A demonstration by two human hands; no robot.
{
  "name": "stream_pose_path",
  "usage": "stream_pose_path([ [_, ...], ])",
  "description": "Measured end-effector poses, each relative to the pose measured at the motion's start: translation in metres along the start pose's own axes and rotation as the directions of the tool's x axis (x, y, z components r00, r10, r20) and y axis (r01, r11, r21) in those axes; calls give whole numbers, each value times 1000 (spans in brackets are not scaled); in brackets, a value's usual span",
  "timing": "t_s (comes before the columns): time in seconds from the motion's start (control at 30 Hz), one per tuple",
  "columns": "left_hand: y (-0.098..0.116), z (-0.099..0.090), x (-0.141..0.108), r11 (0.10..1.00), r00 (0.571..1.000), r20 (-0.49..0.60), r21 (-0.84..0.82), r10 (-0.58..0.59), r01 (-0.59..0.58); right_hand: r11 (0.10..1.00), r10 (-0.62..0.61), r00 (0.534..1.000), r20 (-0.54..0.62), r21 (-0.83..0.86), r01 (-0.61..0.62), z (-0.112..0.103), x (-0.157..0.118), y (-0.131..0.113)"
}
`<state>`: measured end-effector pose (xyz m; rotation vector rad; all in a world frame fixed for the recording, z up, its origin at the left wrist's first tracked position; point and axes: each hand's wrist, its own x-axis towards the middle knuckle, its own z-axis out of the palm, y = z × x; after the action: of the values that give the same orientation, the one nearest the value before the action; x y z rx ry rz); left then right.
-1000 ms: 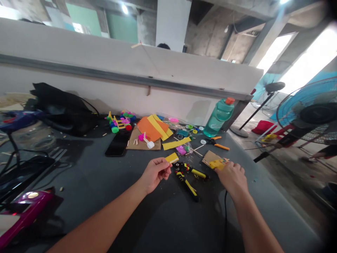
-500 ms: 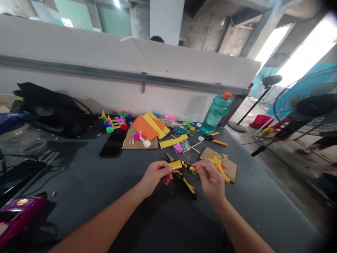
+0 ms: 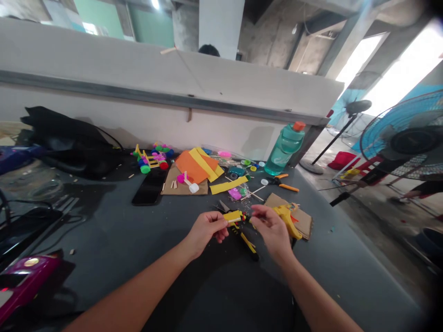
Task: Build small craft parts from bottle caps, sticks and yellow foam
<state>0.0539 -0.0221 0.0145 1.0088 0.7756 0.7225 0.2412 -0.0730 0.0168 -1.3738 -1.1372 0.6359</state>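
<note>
My left hand pinches a small folded yellow paper piece that has a pale strip along its lower edge. To the right, my right hand hovers close to the paper's free end, thumb and forefinger slightly apart with nothing visible between them. Under both hands lies a cutting tool with pointed metal blades and black-and-yellow handles, partly covered. A yellow glue gun rests on a piece of cardboard just beyond my right hand.
Orange paper, a yellow paper strip, bottle caps and sticks lie ahead. A green bottle and orange-handled pliers are at the back right. Left are a black phone, a colourful small model and a magenta device.
My right hand has drawn slightly back and its finger and thumb have parted a little. My left hand keeps the yellow paper piece in nearly the same place.
</note>
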Motion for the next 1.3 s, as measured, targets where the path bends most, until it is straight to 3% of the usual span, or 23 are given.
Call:
stream_pose_path([
  [0.07,1,1,-2,1000,1000,15,-12,-2,3,998,53,987,152,6,-55,9,-5,1],
  [0.17,1,3,-3,1000,999,33,-29,-9,10,994,93,970,226,40,-105,16,-11,1],
  [0.37,-1,5,-4,999,998,57,-31,-29,31,979,152,967,205,102,-175,16,-14,0],
  [0.9,-4,5,-4,996,994,100,-66,-53,60,990,134,986,99,39,-138,18,-16,2],
  [1.3,-3,7,-7,995,992,117,-84,-45,55,973,188,980,59,125,-194,20,-18,0],
])
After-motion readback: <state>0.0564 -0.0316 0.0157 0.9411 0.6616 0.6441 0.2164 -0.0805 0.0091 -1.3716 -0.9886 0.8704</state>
